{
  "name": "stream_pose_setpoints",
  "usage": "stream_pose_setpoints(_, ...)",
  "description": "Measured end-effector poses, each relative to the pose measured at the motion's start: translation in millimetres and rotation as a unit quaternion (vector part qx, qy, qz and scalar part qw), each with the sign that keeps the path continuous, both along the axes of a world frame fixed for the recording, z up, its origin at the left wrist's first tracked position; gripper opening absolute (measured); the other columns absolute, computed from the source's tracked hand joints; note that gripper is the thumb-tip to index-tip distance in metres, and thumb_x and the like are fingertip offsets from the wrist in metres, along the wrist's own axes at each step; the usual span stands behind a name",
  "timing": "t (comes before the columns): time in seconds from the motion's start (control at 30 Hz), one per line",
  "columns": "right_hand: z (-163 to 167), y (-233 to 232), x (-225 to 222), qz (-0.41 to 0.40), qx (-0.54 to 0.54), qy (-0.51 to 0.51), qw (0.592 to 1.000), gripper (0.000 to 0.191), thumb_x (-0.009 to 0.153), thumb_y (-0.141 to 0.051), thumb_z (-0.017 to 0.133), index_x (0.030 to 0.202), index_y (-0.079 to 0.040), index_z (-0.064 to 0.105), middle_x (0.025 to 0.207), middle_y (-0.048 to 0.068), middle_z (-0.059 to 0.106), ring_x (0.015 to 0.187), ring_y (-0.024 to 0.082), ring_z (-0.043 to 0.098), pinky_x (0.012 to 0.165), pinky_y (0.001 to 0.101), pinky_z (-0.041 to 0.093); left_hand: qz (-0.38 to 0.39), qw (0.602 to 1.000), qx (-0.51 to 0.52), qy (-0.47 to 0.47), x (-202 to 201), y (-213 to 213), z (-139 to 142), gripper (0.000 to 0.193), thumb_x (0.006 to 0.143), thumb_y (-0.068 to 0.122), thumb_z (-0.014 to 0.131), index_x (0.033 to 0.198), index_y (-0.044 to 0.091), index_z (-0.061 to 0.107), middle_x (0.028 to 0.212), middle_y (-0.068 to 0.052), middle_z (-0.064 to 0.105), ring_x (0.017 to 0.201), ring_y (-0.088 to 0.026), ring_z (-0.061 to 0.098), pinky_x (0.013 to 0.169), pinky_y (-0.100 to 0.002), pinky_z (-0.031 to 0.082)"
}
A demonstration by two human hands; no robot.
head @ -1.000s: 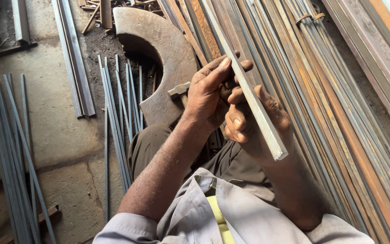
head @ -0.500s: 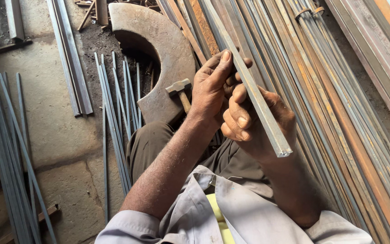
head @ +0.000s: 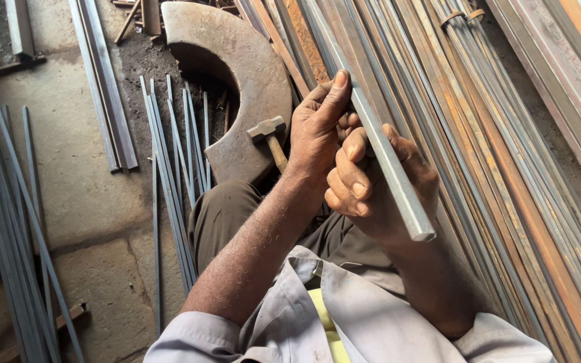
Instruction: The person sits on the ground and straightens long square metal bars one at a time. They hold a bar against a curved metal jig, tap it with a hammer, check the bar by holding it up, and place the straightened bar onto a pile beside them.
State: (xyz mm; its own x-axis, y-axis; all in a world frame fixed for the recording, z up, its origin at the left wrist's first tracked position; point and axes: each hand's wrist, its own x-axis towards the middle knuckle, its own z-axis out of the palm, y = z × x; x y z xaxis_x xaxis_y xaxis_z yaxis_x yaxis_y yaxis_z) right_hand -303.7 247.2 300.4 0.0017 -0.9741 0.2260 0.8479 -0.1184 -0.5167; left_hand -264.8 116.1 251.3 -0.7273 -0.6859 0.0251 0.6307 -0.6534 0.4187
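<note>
Both hands grip one square steel bar (head: 384, 161): the right hand (head: 381, 185) is wrapped around its near end, the left hand (head: 321, 128) is pinched on it just above. Behind them slopes a stack of rusty steel bars (head: 506, 134). A hammer (head: 270, 138) leans on a curved iron block (head: 237, 60); thin grey rods (head: 173, 175) lie on the floor (head: 55, 202).

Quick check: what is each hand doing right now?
Left hand: closed, pinching the long grey square steel bar.
Right hand: closed around the same bar.
</note>
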Motion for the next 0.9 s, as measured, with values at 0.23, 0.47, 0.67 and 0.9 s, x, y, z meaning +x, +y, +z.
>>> stream_pose_setpoints(0.23,-83.4,-6.4,25.0,0.024,0.172,0.351,0.92,0.031,0.111,-0.027,0.055,0.11,0.001,0.067,0.088,0.012,0.069,0.072,0.015,0.063,0.065,0.0278,0.053,-0.038,0.951,-0.087,-0.295,101.5,-48.5,-51.9,0.025,0.098,0.026,0.07,0.098,0.001,0.066,0.076,-0.005,0.064,0.061,-0.011,0.061,0.053,-0.026,0.049)
stream_pose_setpoints(0.47,-186.8,-80.2,25.9,-0.004,0.306,0.342,0.889,0.021,0.097,-0.021,0.063,0.115,-0.01,0.064,0.106,0.003,0.069,0.097,0.014,0.065,0.078,0.0341,0.056,-0.091,0.764,-0.163,-0.617,282.7,-9.6,-131.5,0.029,0.099,0.029,0.057,0.087,0.003,0.062,0.065,-0.006,0.062,0.053,-0.019,0.058,0.044,-0.038,0.046)
stream_pose_setpoints(0.67,-238.6,-176.4,35.9,0.028,0.41,0.137,0.901,0.06,0.091,-0.043,0.07,0.13,-0.002,0.051,0.117,0.014,0.058,0.112,0.03,0.054,0.099,0.0444,0.047,0.004,0.634,-0.263,-0.727,354.0,91.2,-122.0,0.034,0.092,0.036,0.07,0.093,0.002,0.07,0.077,-0.018,0.072,0.07,-0.03,0.068,0.063,-0.045,0.052)
stream_pose_setpoints(0.9,-210.8,-178.7,101.9,0.061,0.353,0.282,0.89,0.077,0.084,-0.032,0.073,0.145,0.002,0.04,0.125,0.016,0.059,0.123,0.029,0.06,0.105,0.0435,0.053,0.179,0.664,-0.223,-0.691,367.3,164.4,-157.8,0.029,0.091,0.033,0.069,0.097,0.005,0.069,0.08,-0.018,0.073,0.073,-0.032,0.074,0.065,-0.044,0.055)
